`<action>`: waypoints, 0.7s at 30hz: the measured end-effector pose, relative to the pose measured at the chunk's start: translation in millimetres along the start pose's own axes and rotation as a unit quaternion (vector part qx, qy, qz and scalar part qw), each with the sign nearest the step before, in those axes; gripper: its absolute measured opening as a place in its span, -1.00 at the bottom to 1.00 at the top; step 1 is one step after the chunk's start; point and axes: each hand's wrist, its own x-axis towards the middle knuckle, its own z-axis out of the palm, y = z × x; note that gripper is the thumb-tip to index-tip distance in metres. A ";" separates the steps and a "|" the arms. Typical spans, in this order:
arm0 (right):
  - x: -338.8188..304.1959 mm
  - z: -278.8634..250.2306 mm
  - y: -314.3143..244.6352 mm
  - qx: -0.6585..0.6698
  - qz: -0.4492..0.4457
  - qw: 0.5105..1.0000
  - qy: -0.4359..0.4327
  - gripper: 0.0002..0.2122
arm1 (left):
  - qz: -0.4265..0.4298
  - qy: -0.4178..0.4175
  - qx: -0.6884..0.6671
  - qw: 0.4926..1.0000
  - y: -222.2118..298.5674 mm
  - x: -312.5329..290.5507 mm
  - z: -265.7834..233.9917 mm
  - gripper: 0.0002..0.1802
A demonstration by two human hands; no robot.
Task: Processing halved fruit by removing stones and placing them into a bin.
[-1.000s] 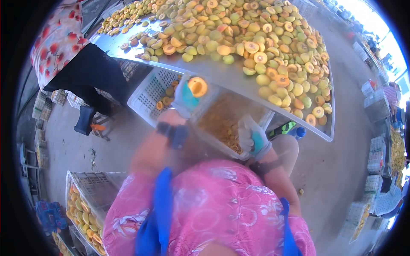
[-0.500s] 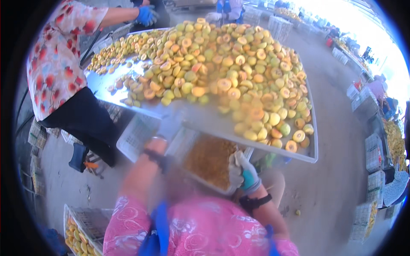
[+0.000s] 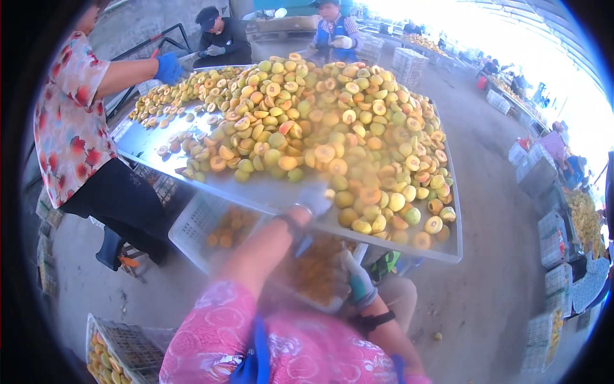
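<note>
Although blur hides what its curled fingers may grasp, the right hand is at the right rim of the bin, which holds brown bits. The left forearm crosses above it and the basket (screening part of both), with the left hand over the front edge of the table; whether those fingers are loose or closed on something, I cannot tell. Behind the left elbow is a crate. The fruit, much of it halved, lies heaped on the table, leaving a bare strip along the front edge. Reaching goes best, I judge, with the wrist clear of that edge, fingertips on the heap's near margin, so the pieces above stay put. A stool stands left of the basket, near a co-worker at the table's left edge. Two people are beyond the far edge.
</note>
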 end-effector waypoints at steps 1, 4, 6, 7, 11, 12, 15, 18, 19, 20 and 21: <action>5.1 -9.9 1.7 0.002 0.001 1.000 0.001 -0.74 | 0.017 -0.039 0.020 0.999 1.2 -7.6 -0.3 -0.26; 4.7 -10.4 8.2 -0.101 -0.041 0.993 0.033 -0.76 | 0.006 -0.040 -0.079 0.996 13.0 -23.3 -7.9 -0.39; 10.7 -9.5 14.5 -0.118 -0.057 0.987 0.089 -0.76 | -0.041 -0.027 -0.361 0.931 11.8 -36.1 -11.0 -0.57; 12.7 -10.1 17.3 -0.143 -0.066 0.978 0.136 -0.74 | -0.052 0.002 -0.516 0.855 -0.2 -39.8 -2.9 -0.67; 10.2 -1.7 16.6 -0.217 -0.103 0.965 0.108 -0.64 | -0.010 0.036 -0.568 0.822 -4.0 -82.4 -9.5 -0.73; 5.3 3.5 11.0 -0.218 -0.134 0.963 0.090 -0.63 | -0.020 0.040 -0.560 0.827 -2.5 -89.9 -12.7 -0.71; -39.6 34.2 -12.0 -0.183 -0.186 0.964 0.056 -0.61 | -0.013 0.074 -0.576 0.814 -17.0 -98.8 -13.8 -0.67; -90.9 20.7 -33.8 -0.214 -0.283 0.926 0.131 -0.68 | 0.018 0.012 -0.581 0.813 -25.7 -101.7 -25.5 -0.68; -103.2 1.4 -37.2 -0.236 -0.336 0.899 0.150 -0.69 | 0.008 0.008 -0.578 0.816 -30.2 -108.1 -28.4 -0.68; -120.9 -17.2 -37.7 -0.256 -0.392 0.867 0.173 -0.70 | -0.021 0.014 -0.590 0.807 -29.1 -112.7 -31.6 -0.69; -136.2 -32.8 -37.2 -0.230 -0.394 0.861 0.226 -0.70 | -0.050 0.025 -0.599 0.799 -34.2 -118.5 -33.4 -0.70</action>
